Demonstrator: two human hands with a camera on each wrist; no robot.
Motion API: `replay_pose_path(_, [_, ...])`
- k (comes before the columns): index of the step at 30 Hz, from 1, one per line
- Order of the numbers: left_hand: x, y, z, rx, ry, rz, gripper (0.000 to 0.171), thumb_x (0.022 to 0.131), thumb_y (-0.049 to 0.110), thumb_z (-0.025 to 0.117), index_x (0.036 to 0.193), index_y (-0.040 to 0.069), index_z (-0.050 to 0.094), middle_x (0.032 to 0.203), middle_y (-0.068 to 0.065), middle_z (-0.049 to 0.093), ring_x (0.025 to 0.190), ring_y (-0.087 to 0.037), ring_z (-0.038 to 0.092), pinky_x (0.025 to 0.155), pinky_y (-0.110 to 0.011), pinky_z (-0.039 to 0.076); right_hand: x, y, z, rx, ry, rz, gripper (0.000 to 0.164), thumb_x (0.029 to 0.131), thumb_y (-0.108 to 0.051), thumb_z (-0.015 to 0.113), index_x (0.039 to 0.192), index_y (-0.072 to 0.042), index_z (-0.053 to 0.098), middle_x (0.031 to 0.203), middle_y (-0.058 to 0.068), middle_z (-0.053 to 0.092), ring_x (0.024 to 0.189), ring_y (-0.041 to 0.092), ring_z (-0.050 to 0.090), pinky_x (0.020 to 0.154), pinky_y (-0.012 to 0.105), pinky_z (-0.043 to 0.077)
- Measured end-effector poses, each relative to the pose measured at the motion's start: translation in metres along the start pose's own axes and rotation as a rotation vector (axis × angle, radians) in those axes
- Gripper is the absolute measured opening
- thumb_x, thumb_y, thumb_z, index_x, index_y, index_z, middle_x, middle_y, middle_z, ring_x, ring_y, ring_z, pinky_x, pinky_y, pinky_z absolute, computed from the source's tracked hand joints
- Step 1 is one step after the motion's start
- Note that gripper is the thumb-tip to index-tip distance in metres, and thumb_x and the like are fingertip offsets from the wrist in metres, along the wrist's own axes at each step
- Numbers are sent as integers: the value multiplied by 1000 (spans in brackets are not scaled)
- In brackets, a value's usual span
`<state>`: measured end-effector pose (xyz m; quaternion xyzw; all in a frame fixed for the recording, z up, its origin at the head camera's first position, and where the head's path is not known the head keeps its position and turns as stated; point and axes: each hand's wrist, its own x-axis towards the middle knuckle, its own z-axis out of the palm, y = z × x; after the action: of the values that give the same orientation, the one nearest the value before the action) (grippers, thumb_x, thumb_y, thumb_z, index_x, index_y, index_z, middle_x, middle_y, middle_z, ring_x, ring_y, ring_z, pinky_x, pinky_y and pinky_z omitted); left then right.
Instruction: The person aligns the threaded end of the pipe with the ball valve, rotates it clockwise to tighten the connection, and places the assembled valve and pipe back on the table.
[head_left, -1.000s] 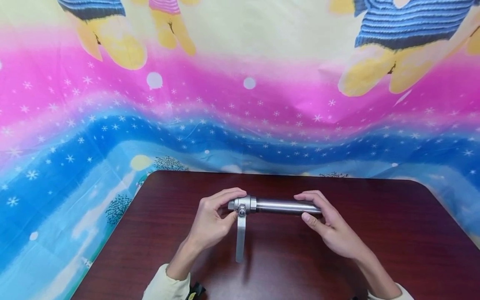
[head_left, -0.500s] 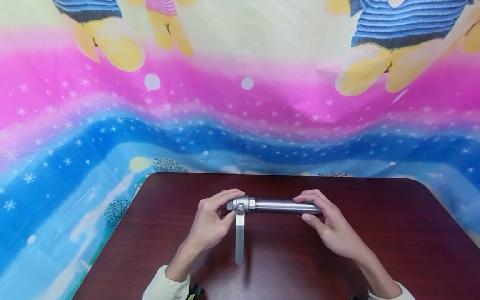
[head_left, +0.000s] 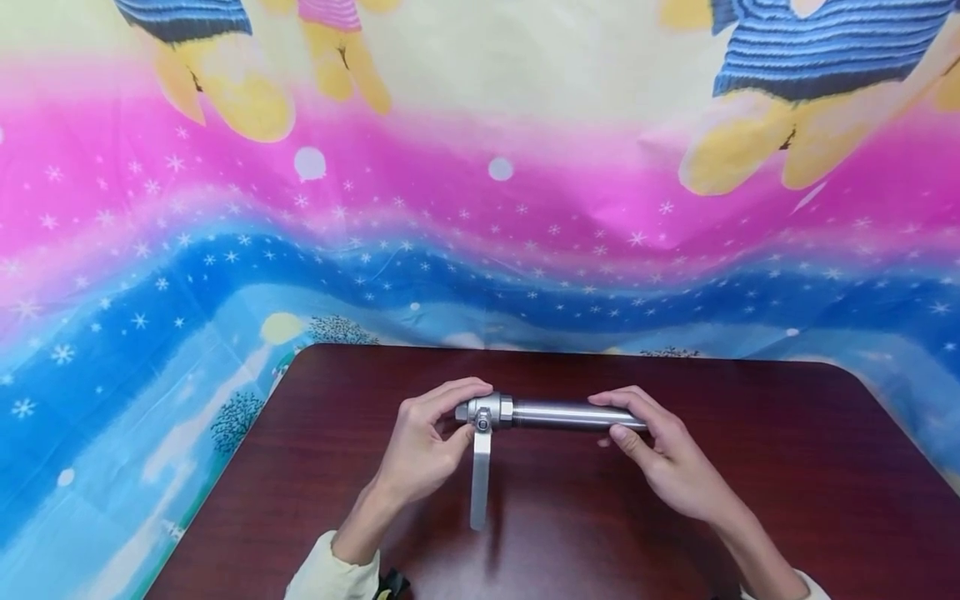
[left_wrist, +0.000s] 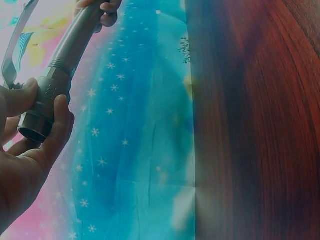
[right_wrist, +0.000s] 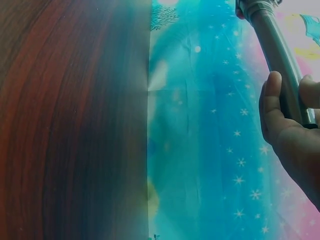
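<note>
A metal ball valve is joined to a steel pipe, and the pair is held level above the table. The valve's flat lever handle points toward the person. My left hand grips the valve body between thumb and fingers at its outer end. In the left wrist view the open round end of the valve shows, along with threads where the pipe enters. At the pipe's far end, my right hand holds it with thumb in front and fingers over the top. The right wrist view shows fingers against the pipe.
Below the hands spreads a dark reddish-brown wooden table with rounded far corners. Behind it hangs a colourful printed cloth with snowflakes. A small dark object sits by the left sleeve.
The right hand's fingers shift slightly on the pipe, and a lower fingertip now shows beneath it. The left hand and valve stay nearly still.
</note>
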<state>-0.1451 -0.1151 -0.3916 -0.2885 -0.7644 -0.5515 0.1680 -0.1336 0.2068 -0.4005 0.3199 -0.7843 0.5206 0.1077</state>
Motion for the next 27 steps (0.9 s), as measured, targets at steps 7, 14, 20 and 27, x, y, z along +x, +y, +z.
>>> replay_pose_path(7, [0, 2, 0, 7, 0, -3, 54, 81, -25, 68, 125, 5, 77, 127, -12, 77, 101, -17, 72, 75, -26, 65, 0, -3, 0, -66, -3, 32, 44, 103, 8, 60, 143, -11, 63, 133, 1, 61, 105, 9, 66, 86, 20, 59])
replay_pose_path(14, [1, 3, -1, 60, 9, -35, 52, 82, -20, 71, 125, 8, 78, 125, -9, 78, 95, -15, 69, 63, -22, 57, 0, -4, 3, -142, 32, 24, 51, 96, 14, 67, 139, -12, 65, 134, 2, 57, 113, 4, 56, 79, 18, 54])
replay_pose_path(20, [2, 3, -1, 69, 9, -54, 50, 83, -19, 72, 125, 8, 78, 126, -9, 78, 95, -15, 69, 62, -21, 54, 2, -1, 5, -126, 79, 13, 48, 92, 17, 70, 134, -8, 69, 130, 3, 62, 111, 3, 60, 76, 17, 55])
replay_pose_path(27, [2, 2, -3, 35, 7, -38, 52, 83, -21, 70, 126, 7, 77, 127, -10, 77, 98, -16, 70, 65, -21, 57, 3, 1, 5, -123, 92, 21, 44, 95, 13, 68, 135, -6, 69, 132, -5, 65, 106, 2, 62, 77, 16, 53])
